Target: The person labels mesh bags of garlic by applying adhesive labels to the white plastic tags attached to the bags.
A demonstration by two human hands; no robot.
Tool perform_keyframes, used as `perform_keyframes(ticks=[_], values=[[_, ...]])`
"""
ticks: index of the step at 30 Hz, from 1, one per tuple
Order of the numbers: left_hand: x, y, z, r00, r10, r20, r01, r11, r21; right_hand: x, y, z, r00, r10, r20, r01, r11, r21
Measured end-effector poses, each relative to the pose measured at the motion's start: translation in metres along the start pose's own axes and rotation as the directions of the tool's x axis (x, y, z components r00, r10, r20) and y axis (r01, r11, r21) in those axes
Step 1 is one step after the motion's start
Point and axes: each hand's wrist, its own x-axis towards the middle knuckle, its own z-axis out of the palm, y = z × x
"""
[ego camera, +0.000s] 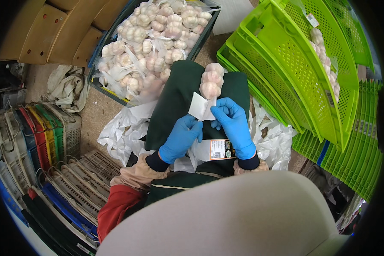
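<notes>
Both my hands wear blue gloves and meet over my lap, which a dark green apron covers. Between them is a small folded white label (pixel 203 107), blank on the side I see. My left hand (pixel 183 136) pinches its lower left corner. My right hand (pixel 233 125) grips its right edge between thumb and fingers. Just beyond the label, a row of garlic bulbs (pixel 211 84) lies lengthwise on the apron, its near end partly covered by the label. Below my hands, between the wrists, rests a transparent plastic bag (pixel 198 150) with a printed sticker (pixel 218 149) bearing writing and a code.
Ahead to the left stands a dark crate (pixel 94 81) heaped with garlic in plastic bags. Bright green crates (pixel 284 60) are stacked at right, one holding a row of packed garlic (pixel 327 64). Folded coloured crates (pixel 40 137) and cardboard boxes (pixel 41 35) line the left. Crumpled white plastic (pixel 126 126) lies beside my legs.
</notes>
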Motion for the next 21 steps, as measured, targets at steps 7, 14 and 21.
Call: perform_keyframes(ticks=[7, 14, 21], values=[[0.003, 0.009, -0.002, 0.999, -0.034, 0.008, 0.032, 0.985, 0.169, 0.026, -0.022, 0.019, 0.992, 0.018, 0.127, -0.007, 0.996, -0.091], [0.005, 0.014, -0.010, 0.990, -0.131, 0.045, 0.128, 0.989, 0.073, 0.027, -0.031, 0.019, 0.999, 0.039, 0.011, -0.037, 0.986, -0.165], [-0.011, 0.035, 0.020, 0.930, 0.041, 0.364, -0.188, 0.907, 0.378, 0.003, -0.006, -0.009, 0.942, 0.304, -0.144, -0.229, 0.894, 0.385]])
